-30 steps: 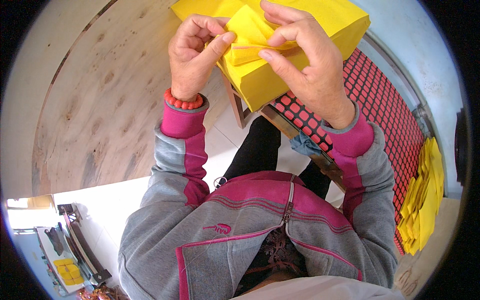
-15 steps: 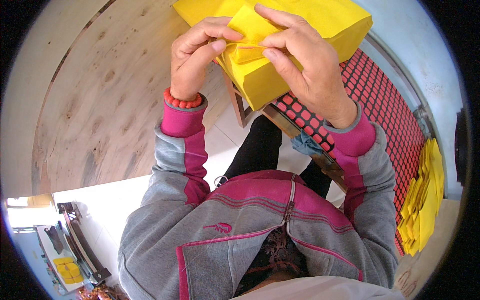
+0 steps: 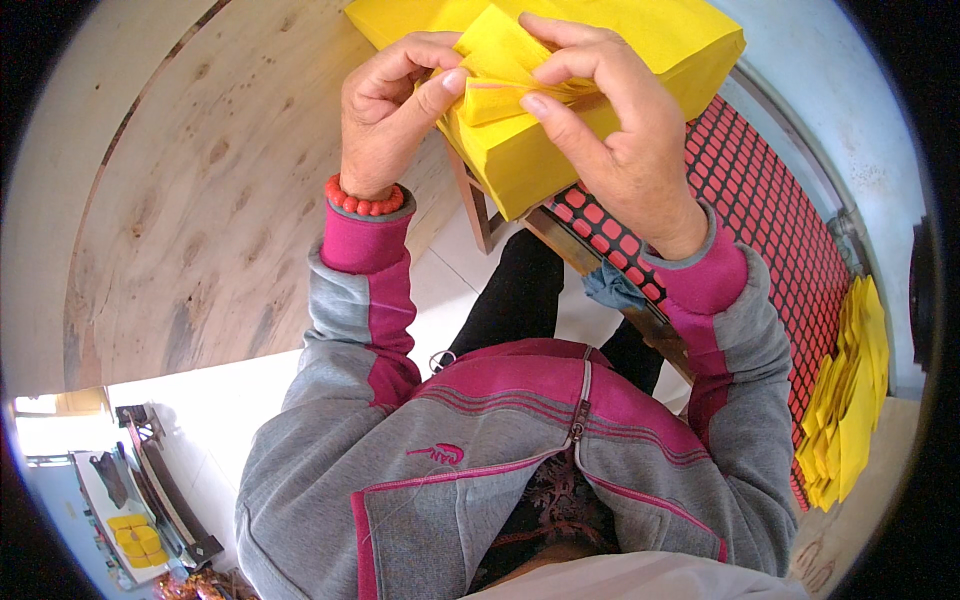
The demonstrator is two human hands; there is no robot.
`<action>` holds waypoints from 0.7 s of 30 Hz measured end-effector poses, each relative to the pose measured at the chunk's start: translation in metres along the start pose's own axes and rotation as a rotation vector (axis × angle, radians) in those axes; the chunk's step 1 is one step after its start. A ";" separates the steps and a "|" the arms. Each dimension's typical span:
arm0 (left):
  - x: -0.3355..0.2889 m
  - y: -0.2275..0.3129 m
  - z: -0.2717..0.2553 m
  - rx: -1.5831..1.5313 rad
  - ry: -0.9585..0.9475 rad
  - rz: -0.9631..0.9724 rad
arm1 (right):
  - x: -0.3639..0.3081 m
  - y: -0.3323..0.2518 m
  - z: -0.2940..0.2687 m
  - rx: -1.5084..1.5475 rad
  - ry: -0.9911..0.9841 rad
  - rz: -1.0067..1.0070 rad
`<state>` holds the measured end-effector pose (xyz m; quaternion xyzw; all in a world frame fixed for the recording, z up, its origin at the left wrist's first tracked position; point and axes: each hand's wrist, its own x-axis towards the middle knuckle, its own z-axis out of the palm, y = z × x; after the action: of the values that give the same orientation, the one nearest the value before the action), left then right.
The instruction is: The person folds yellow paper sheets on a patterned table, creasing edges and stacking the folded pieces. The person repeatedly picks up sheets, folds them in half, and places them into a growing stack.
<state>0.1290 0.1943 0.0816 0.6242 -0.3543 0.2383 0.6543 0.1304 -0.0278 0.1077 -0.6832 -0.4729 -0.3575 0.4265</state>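
At the top of the view, both hands work on a folded piece of yellow fabric (image 3: pixel 500 48), which looks like non-woven cloth. My left hand (image 3: pixel 380 120) wears a red bead bracelet and pinches its left side between thumb and fingers. On its right side, my right hand (image 3: pixel 630 120) grips the folds with thumb and bent fingers. A narrow turned-over fold shows between the two thumbs. Right beneath lies a large box-shaped yellow fabric bundle (image 3: pixel 530 165); whether the folded piece is joined to it I cannot tell.
A pale wooden board (image 3: pixel 200 220) fills the left. The bundle rests on a bench (image 3: pixel 790 230) with a red-and-black patterned top. Several yellow fabric pieces (image 3: pixel 845 400) hang in a stack at its right end. A blue-grey cloth (image 3: pixel 612 288) hangs at the bench's edge.
My left thumb has moved up and right onto the fold. My right fingers have shifted slightly right and spread, and more of the narrow fold shows. The large bundle has stayed put.
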 end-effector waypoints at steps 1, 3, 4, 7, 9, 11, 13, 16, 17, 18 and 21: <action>0.000 0.000 0.001 -0.009 0.015 -0.010 | 0.001 0.000 0.000 -0.017 0.031 -0.016; 0.001 0.000 0.002 -0.028 0.042 -0.022 | 0.001 -0.002 -0.002 0.019 -0.006 0.040; 0.001 0.000 0.003 -0.026 0.054 -0.031 | 0.002 -0.003 -0.003 0.018 -0.015 0.044; 0.002 0.000 0.006 -0.019 0.079 -0.025 | 0.004 -0.003 -0.005 -0.022 -0.013 -0.023; 0.002 0.000 0.007 -0.020 0.088 -0.002 | 0.007 0.001 -0.006 -0.074 -0.010 -0.141; 0.002 -0.001 0.008 -0.029 0.092 0.006 | 0.007 0.004 -0.005 -0.094 -0.029 -0.212; 0.001 -0.002 0.008 -0.042 0.077 0.020 | 0.005 0.007 -0.003 -0.072 -0.044 -0.199; 0.002 -0.003 0.001 -0.012 0.021 0.048 | 0.002 0.008 0.003 -0.026 0.006 -0.143; 0.002 -0.003 -0.001 0.029 -0.001 0.061 | 0.001 0.008 0.004 -0.004 0.010 -0.130; 0.002 -0.003 -0.004 0.073 -0.024 0.077 | 0.000 0.007 0.004 0.017 0.013 -0.117; 0.002 -0.003 -0.011 0.032 -0.111 0.063 | -0.001 0.005 0.004 0.064 0.008 -0.067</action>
<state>0.1343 0.2044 0.0818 0.6354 -0.4057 0.2295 0.6157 0.1353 -0.0253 0.1045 -0.6516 -0.5050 -0.3591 0.4375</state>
